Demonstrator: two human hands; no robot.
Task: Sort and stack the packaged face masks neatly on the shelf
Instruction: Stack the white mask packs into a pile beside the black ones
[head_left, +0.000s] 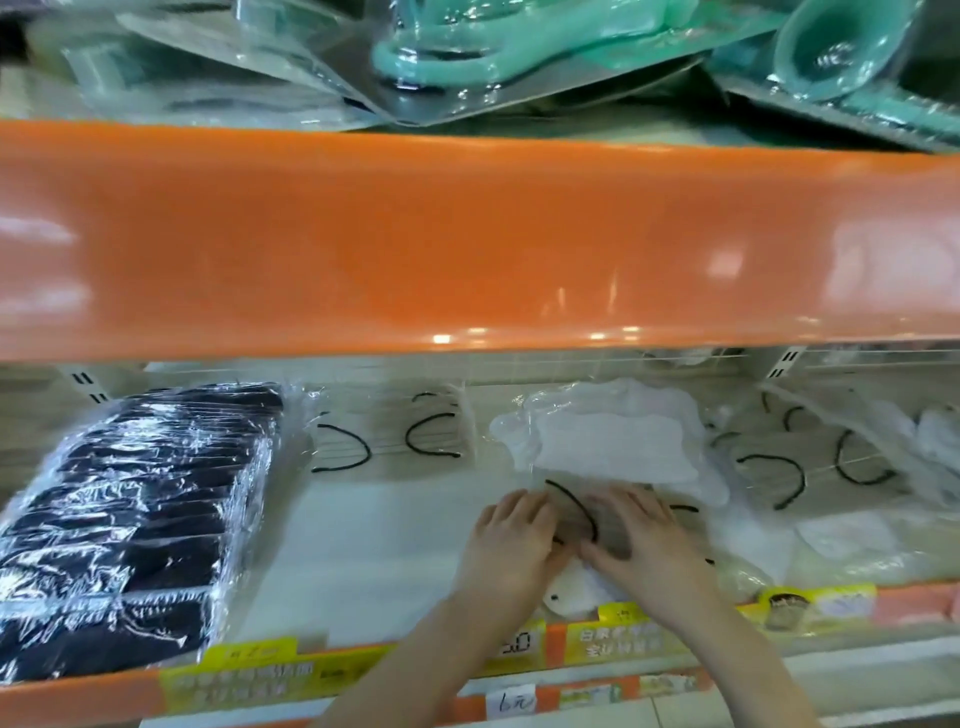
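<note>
The work is only partly done, I think. On the shelf (395, 545) the black masks (130, 525) at the left already lie in one neat wrapped stack, and behind the bare middle part a clear pack (389, 436) with black ear loops stands against the back. To the right it is not in order: a loose white mask pack (613, 441) lies tilted on top of other packs, and more packs with black loops (821, 467) and white ones are mixed together near the right end. These are left to sort and stack. Both my hands are on one pack (576, 519), which lies flat near the front edge of the shelf, just below the white pack. My left hand (511, 535) rests on its left side with the fingers nearly straight and close together, pressing down. My right hand (644, 540) lies on its right side, fingers spread and only a little bent, the thumb pointing to the left hand. Neither hand is clenched or closed around anything; they press and hold the pack flat. I judge I am straightening this pack before it goes on a pile.
</note>
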